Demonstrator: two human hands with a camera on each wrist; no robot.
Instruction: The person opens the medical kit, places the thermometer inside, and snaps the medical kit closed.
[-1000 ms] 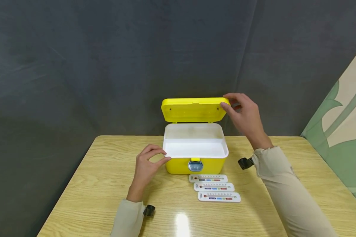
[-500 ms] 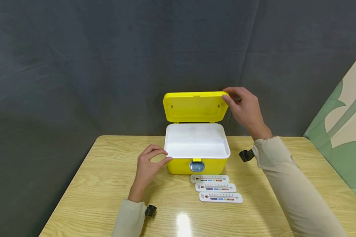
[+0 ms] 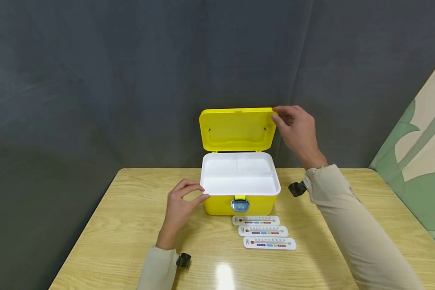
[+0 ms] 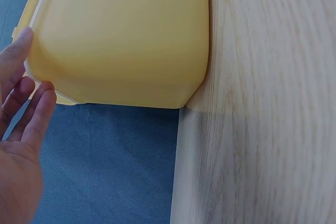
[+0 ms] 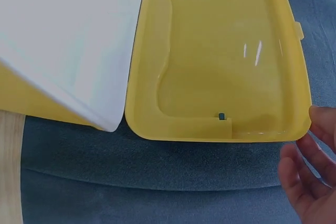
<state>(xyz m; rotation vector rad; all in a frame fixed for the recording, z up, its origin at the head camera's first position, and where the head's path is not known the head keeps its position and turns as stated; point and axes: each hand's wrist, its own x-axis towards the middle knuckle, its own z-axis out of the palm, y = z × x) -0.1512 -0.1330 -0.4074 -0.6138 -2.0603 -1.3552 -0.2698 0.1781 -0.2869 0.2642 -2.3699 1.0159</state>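
Observation:
A yellow plastic storage box (image 3: 217,206) with a grey front latch (image 3: 240,205) stands with its lid (image 3: 239,129) raised. Inside shows a white divided tray (image 3: 239,185) with nothing in it. My right hand (image 3: 298,128) pinches the lid's upper right corner between thumb and fingers; the right wrist view shows the lid's inner face (image 5: 220,56). At the box's front left corner, my left hand (image 3: 179,207) holds the rim with thumb and fingertips, also seen against the yellow wall (image 4: 126,35) in the left wrist view.
Three white thermometers (image 3: 255,220), (image 3: 263,231), (image 3: 270,243) lie in a stepped row before the box on the wooden table (image 3: 130,225). A dark curtain (image 3: 148,100) hangs behind the table's back edge. A leaf-patterned panel (image 3: 417,153) stands at the right.
My right hand has swung the lid further up and back, baring more of the tray's rear compartments. My left hand keeps its place at the front left corner.

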